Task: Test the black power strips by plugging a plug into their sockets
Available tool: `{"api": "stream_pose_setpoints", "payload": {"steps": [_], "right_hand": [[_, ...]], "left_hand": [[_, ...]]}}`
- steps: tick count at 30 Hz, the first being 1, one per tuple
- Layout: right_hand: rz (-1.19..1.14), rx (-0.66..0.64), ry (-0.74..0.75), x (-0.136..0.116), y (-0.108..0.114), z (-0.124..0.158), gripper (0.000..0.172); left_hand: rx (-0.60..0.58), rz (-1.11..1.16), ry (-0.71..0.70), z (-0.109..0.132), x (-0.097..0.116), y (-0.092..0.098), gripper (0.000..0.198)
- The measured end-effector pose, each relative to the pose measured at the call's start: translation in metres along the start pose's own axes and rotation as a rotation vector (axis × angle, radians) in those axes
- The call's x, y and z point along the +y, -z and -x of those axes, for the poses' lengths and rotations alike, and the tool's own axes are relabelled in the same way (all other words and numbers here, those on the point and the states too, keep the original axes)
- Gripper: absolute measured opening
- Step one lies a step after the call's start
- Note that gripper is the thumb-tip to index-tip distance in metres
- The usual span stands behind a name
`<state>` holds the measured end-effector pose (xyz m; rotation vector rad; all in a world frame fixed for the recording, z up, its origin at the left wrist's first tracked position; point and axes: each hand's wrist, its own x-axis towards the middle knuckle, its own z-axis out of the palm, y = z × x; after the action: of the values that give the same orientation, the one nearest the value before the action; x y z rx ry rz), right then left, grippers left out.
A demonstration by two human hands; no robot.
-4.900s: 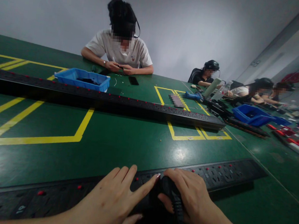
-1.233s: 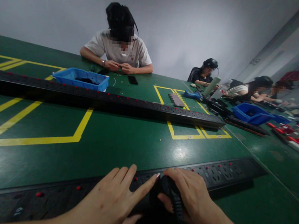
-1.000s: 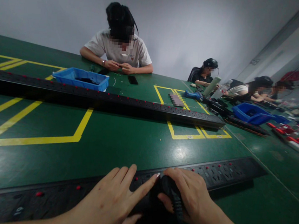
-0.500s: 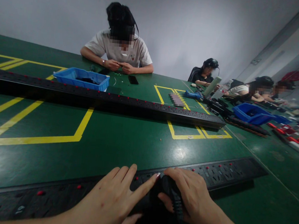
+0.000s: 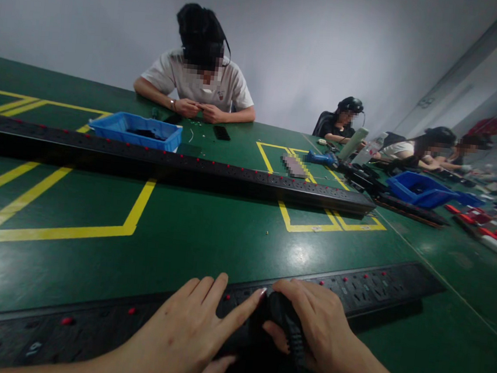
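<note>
A long black power strip (image 5: 365, 294) with red buttons and sockets lies across the table close to me. My left hand (image 5: 186, 327) rests over its middle, fingers stretched out and the index fingertip beside a black plug (image 5: 280, 310). Its thumb shows low on the near side. My right hand (image 5: 321, 322) is closed around that plug, thumb on the near side and fingers over the top. A ribbed cord runs down from the plug towards me. The plug's front end is hidden, so I cannot tell how far it sits in a socket.
Farther back, a second long black power strip (image 5: 240, 180) spans the green table (image 5: 209, 229). Behind it stand a blue tray (image 5: 137, 132) and a phone-like object (image 5: 294, 166). A blue bin (image 5: 419, 188) and tools are at right. A co-worker (image 5: 197, 82) sits opposite; others sit at right.
</note>
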<state>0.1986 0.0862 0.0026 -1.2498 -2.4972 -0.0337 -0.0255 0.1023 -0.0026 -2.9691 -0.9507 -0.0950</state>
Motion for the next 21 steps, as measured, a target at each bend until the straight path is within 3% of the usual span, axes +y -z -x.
{"api": "stream_pose_setpoints", "payload": {"steps": [21], "right_hand": [[-0.001, -0.010, -0.001, -0.0001, 0.0007, -0.0002, 0.029]], "left_hand": [[0.006, -0.020, -0.001, 0.0029, 0.0006, -0.0026, 0.081]]}}
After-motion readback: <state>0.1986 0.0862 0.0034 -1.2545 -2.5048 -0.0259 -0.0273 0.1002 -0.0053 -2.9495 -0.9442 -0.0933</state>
